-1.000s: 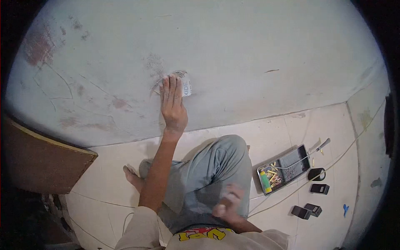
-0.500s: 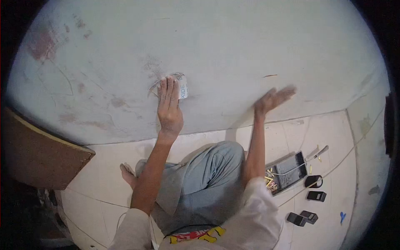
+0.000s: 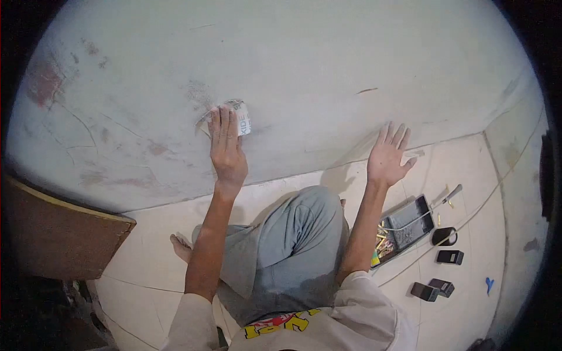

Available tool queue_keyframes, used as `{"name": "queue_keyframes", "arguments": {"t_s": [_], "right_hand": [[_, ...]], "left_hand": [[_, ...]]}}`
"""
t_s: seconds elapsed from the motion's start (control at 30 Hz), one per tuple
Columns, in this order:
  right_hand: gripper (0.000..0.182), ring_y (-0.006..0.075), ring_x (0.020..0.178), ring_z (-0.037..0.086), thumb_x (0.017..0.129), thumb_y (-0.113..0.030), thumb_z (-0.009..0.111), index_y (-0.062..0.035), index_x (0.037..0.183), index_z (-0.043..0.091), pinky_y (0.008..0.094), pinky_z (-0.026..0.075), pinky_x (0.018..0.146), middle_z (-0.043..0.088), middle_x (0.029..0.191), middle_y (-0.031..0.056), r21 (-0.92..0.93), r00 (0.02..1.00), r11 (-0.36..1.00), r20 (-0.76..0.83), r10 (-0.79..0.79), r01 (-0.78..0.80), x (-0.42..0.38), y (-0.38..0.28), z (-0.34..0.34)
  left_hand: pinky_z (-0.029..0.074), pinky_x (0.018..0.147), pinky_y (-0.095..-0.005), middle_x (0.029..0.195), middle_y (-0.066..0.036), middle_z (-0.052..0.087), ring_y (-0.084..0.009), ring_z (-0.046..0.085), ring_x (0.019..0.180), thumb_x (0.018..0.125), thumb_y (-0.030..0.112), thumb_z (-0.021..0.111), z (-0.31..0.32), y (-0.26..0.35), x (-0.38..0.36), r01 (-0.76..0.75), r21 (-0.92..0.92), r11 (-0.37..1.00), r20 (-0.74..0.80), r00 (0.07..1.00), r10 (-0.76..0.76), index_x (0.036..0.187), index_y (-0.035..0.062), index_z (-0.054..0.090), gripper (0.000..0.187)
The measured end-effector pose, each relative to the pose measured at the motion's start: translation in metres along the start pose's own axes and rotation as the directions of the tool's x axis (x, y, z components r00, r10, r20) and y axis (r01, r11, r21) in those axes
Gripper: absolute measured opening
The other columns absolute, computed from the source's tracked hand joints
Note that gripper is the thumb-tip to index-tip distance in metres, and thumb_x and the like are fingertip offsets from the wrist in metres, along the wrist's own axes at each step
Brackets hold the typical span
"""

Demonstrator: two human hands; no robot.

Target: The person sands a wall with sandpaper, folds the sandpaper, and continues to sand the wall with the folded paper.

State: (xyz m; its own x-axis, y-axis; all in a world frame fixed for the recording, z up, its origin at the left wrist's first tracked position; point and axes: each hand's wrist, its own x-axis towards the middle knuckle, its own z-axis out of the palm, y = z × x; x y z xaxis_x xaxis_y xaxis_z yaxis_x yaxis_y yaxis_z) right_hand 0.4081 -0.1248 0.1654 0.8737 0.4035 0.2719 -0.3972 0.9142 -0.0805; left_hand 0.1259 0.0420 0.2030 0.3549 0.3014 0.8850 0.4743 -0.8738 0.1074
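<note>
My left hand (image 3: 228,149) is closed on a folded sheet of sandpaper (image 3: 243,121), its fingers pressing it flat against the pale wall (image 3: 304,52). Blue print shows on the paper's white back, and part of the sheet is hidden under the fingers. Dark scuffs and a grey smudged patch mark the wall around it. On the other side, my right hand (image 3: 389,157) is open with the palm up, fingers spread and thumb out to the right. It holds nothing and is nearest the foot of the wall.
A black tray (image 3: 421,205) with several small yellowish pieces lies right of my knee. Near it are a black ring-shaped object (image 3: 445,236), several small black boxes (image 3: 450,257) and a blue item (image 3: 489,285). A thin cable (image 3: 468,219) crosses the floor. A brown board (image 3: 70,234) stands at left.
My right hand has turned palm up, come down lower and spread its fingers. My left hand keeps the sandpaper on the wall, slightly further left in the shifted view.
</note>
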Motion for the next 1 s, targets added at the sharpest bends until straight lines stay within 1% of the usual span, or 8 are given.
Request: {"name": "queue_keyframes", "arguments": {"t_s": [0.23,0.33,0.4,0.53,0.63,0.87,0.93,1.0], "right_hand": [[0.069,0.0301,0.143,0.006,0.095,-0.056,0.023,-0.0125,0.148,0.016,0.0437,0.005,0.118,0.015,0.154,0.0073,0.155,0.998,0.987,0.054,0.042,-0.05,-0.015,0.005,0.009],[0.068,0.0303,0.143,0.005,0.096,-0.054,0.017,-0.0106,0.148,0.013,0.0435,0.004,0.118,0.01,0.154,0.0119,-0.288,0.989,0.956,-0.122,-0.087,0.049,-0.011,0.014,0.011],[0.068,0.0312,0.143,0.006,0.096,-0.048,0.026,-0.0057,0.148,0.012,0.0464,0.004,0.116,0.009,0.154,0.0141,-0.8,0.885,0.507,0.062,-0.462,0.321,0.005,0.023,-0.018],[0.079,0.0328,0.142,-0.008,0.095,-0.053,0.024,-0.0014,0.146,-0.005,0.0545,-0.007,0.112,-0.004,0.153,0.0202,-0.745,0.616,-0.027,0.571,-0.543,0.666,0.062,0.046,-0.05],[0.079,0.0355,0.141,-0.014,0.097,-0.05,0.022,-0.0002,0.143,-0.017,0.0494,-0.011,0.113,-0.014,0.152,0.0216,-0.907,0.779,-0.215,0.421,-0.465,0.362,0.093,0.051,-0.023],[0.073,0.0354,0.14,-0.003,0.095,-0.051,0.027,-0.0082,0.148,0.001,0.0533,-0.005,0.111,0.002,0.153,0.0227,-0.984,0.77,0.128,0.015,-0.638,0.126,0.139,-0.023,-0.057],[0.073,0.0336,0.141,0.006,0.093,-0.053,0.029,-0.0111,0.148,0.007,0.0505,-0.001,0.113,0.012,0.153,0.0193,-0.801,0.859,0.534,-0.05,-0.509,0.27,0.103,-0.046,-0.031],[0.073,0.0329,0.141,0.013,0.092,-0.057,0.028,-0.0145,0.149,0.01,0.0495,0.003,0.114,0.015,0.154,0.0164,-0.57,0.97,0.813,-0.111,-0.215,0.115,0.06,-0.049,-0.025]], "left_hand": [[0.028,0.111,-0.0496,0.141,-0.017,0.04,-0.036,0.027,0.137,0.096,0.012,0.046,0.0,0.007,-0.006,0.023,0.021,1.0,0.003,1.0,-0.023,0.133,-0.0017,0.044,0.04],[0.027,0.111,-0.0498,0.141,-0.018,0.04,-0.0368,0.027,0.137,0.096,0.013,0.045,0.005,0.005,-0.01,0.019,0.014,1.0,-0.014,1.0,-0.018,0.133,-0.0024,0.045,0.039],[0.027,0.111,-0.0499,0.142,-0.018,0.04,-0.0369,0.026,0.137,0.096,0.012,0.046,0.003,0.006,-0.01,0.023,0.007,1.0,-0.006,1.0,-0.023,0.133,-0.0027,0.044,0.04],[0.025,0.112,-0.0502,0.143,-0.019,0.038,-0.0377,0.025,0.137,0.094,0.009,0.048,0.006,0.0,-0.014,0.028,0.003,1.0,0.023,0.999,-0.028,0.133,-0.0039,0.044,0.04],[0.025,0.111,-0.0503,0.143,-0.019,0.037,-0.0384,0.024,0.137,0.093,0.005,0.049,0.005,0.003,-0.012,0.051,-0.031,0.998,0.019,0.999,-0.051,0.133,-0.0044,0.044,0.042],[0.025,0.111,-0.0503,0.143,-0.02,0.037,-0.0393,0.023,0.137,0.092,0.003,0.049,0.003,0.007,-0.007,0.02,0.008,1.0,0.016,1.0,-0.02,0.134,-0.0047,0.042,0.043],[0.026,0.111,-0.0504,0.143,-0.02,0.037,-0.0395,0.025,0.137,0.091,0.002,0.05,0.002,0.009,-0.009,0.046,0.032,0.998,0.028,0.999,-0.047,0.134,-0.0048,0.042,0.044],[0.027,0.111,-0.0506,0.142,-0.021,0.038,-0.0396,0.025,0.137,0.092,0.004,0.05,0.006,0.004,-0.013,0.041,0.025,0.999,0.009,0.999,-0.041,0.133,-0.0048,0.043,0.043]]}}
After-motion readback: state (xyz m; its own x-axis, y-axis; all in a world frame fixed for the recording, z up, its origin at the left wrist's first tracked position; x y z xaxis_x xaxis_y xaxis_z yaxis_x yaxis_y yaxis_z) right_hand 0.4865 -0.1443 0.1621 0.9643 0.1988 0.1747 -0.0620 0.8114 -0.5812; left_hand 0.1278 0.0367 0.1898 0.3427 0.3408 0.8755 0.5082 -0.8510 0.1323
